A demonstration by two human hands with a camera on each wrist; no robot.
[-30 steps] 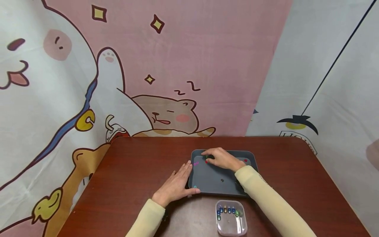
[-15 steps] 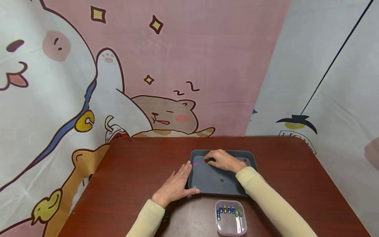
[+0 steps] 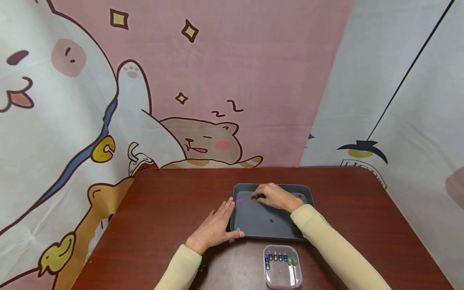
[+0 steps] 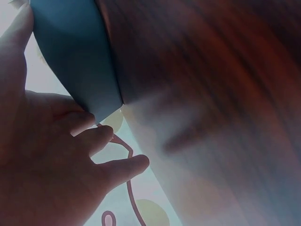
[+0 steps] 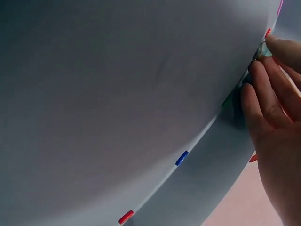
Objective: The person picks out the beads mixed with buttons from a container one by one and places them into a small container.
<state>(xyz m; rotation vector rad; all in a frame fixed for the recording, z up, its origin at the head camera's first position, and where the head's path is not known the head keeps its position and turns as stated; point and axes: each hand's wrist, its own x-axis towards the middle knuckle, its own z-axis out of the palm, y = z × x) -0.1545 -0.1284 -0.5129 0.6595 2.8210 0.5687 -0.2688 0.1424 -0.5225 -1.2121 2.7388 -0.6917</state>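
Observation:
My left hand [image 3: 214,227] lies with straight fingers along the left side of a dark grey tray [image 3: 253,225], its thumb at the front corner. In the left wrist view, the left hand [image 4: 51,146] touches the tray's outer wall [image 4: 77,52]. Over the tray's far left part, my right hand [image 3: 276,196] reaches down with bent fingers. The right wrist view shows this hand [image 5: 277,94] pinching a small glassy marble [image 5: 265,50], clear with a greenish tint, between thumb and fingers. A red spot [image 3: 252,198] sits beside the fingertips on the tray floor.
A clear plastic box [image 3: 282,278] in front of the tray holds several blue, amber and green marbles [image 3: 276,257]. Pink rings [image 3: 239,200], a cyan ring [image 3: 238,229], another red spot [image 3: 300,196] and a small dark thing [image 3: 271,220] show in the tray.
My right hand has shifted slightly right and nearer me, and its fingers have drawn closer together. The left hand stays against the tray.

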